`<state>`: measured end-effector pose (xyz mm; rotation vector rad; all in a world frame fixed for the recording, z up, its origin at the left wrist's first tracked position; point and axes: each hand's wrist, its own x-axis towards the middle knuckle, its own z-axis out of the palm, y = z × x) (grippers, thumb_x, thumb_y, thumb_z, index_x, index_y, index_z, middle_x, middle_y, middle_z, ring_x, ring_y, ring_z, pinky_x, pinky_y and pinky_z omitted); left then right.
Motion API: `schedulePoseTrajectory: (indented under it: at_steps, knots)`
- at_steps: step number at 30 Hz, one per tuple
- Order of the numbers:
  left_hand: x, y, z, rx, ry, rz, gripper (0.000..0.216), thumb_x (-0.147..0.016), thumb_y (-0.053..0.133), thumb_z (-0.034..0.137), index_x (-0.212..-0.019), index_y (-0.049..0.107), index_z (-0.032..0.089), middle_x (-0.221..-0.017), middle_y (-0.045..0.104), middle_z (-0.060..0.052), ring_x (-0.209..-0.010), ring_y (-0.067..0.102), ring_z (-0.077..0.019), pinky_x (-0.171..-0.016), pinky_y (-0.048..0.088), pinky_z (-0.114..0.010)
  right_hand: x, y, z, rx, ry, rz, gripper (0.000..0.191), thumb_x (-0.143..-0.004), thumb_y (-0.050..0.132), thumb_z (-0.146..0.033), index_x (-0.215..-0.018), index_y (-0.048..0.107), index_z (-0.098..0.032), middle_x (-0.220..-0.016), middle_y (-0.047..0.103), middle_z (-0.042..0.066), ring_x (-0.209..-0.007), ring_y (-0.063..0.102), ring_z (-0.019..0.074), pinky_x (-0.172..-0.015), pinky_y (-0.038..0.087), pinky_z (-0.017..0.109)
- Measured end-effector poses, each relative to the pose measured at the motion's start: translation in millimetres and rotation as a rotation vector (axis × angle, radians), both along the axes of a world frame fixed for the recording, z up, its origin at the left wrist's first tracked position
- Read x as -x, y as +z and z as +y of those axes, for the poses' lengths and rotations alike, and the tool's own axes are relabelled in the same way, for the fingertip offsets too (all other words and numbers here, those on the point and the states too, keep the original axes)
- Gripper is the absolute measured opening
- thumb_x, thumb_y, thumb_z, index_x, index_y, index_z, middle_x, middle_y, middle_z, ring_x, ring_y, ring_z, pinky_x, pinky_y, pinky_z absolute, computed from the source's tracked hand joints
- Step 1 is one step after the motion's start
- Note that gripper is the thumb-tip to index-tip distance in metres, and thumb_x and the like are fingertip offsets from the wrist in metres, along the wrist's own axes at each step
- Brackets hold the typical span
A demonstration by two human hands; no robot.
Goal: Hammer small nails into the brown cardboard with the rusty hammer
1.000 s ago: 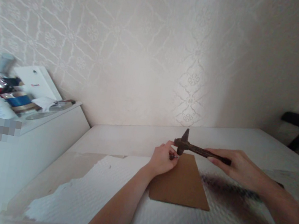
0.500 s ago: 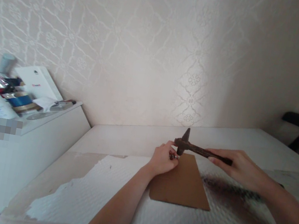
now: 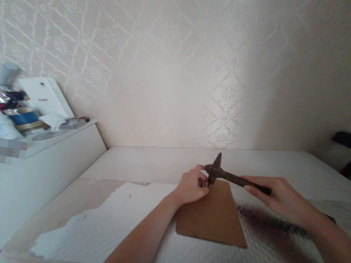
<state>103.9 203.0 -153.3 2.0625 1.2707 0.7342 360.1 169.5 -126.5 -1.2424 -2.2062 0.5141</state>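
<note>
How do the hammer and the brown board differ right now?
The hammer is dark brown; the board is lighter. The right hand grips the hammer, while the board lies flat on the pale tabletop. The hammer has a narrow handle and a head; the board is a broad sheet. Both are shades of brown.

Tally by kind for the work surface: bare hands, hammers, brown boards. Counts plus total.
Bare hands: 2 (left hand, right hand)
Hammers: 1 (dark hammer, held in the right hand)
Brown boards: 1 (brown board, lying flat)
Total: 4
</note>
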Motion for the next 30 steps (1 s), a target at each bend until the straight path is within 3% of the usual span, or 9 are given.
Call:
schedulePoseTrajectory:
  at_steps: [5,12,30]
  knots:
    - [-0.1,-0.9,0.0,0.029,-0.012,-0.039,0.051,-0.068,0.058,0.007,-0.114,0.045,0.024,-0.087,0.07,0.002,-0.082,0.065,-0.0163,-0.085,0.049,-0.034,-3.0,0.8,-1.2,-0.05,-0.052,0.026,0.038,-0.087,0.052,-0.049,-0.116,0.068,-0.031,-0.104,0.073,0.001,-0.085,0.069,0.0286,-0.073,0.054,0.038]
    - [0.2,-0.1,-0.5,-0.011,0.004,-0.005,0.045,-0.066,0.058,0.008,-0.108,0.047,0.022,-0.088,0.069,0.001,-0.085,0.064,-0.0178,-0.083,0.049,-0.033,0.1,0.5,-1.1,-0.008,0.006,-0.002,0.038,-0.089,0.05,-0.047,-0.12,0.065,-0.031,-0.111,0.071,0.0,-0.095,0.067,0.0298,-0.078,0.053,0.04]
    - [0.4,0.3,-0.3,-0.013,0.003,0.02,0.046,-0.067,0.059,0.009,-0.11,0.047,0.021,-0.089,0.069,0.0,-0.086,0.064,-0.0191,-0.082,0.049,-0.034,2.5,2.2,-2.4,0.008,0.011,0.023,0.038,-0.086,0.052,-0.049,-0.115,0.069,-0.032,-0.108,0.072,0.0,-0.093,0.067,0.0342,-0.075,0.055,0.042]
